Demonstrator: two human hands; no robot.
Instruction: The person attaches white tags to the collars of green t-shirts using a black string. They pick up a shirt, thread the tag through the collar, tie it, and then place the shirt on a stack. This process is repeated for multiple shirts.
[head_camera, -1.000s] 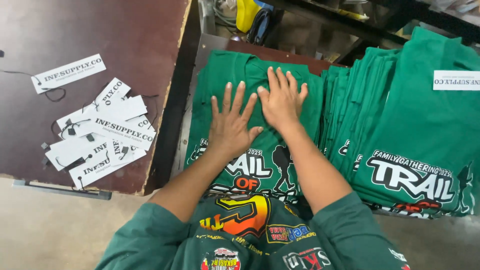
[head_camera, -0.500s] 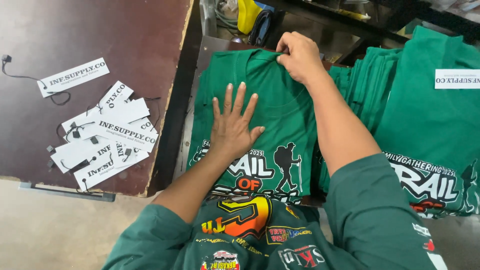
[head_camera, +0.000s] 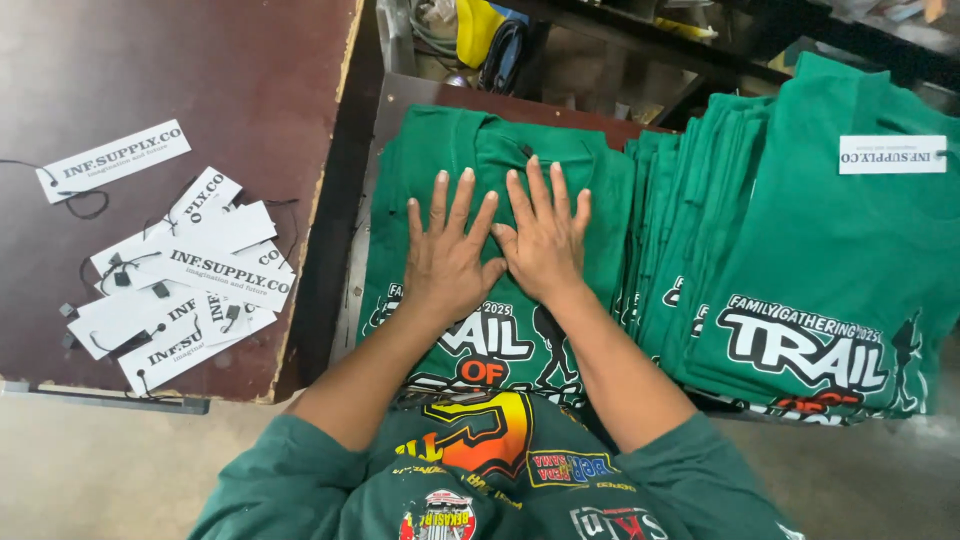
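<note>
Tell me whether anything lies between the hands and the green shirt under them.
Nothing visible does. The left hand and right hand lie flat, palms down, directly on the folded green shirt, side by side.

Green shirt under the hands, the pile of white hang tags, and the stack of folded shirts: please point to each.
green shirt (head_camera: 440, 150), head view, upper left chest.
white hang tags (head_camera: 215, 262), head view, middle tag.
stack of folded shirts (head_camera: 820, 250), head view, top shirt's front.

The person wears a dark green long-sleeved shirt, sleeves pushed up the forearms, its chest covered with colourful printed patches in orange, yellow and blue; both hands (head_camera: 495, 250) are bare.
</note>
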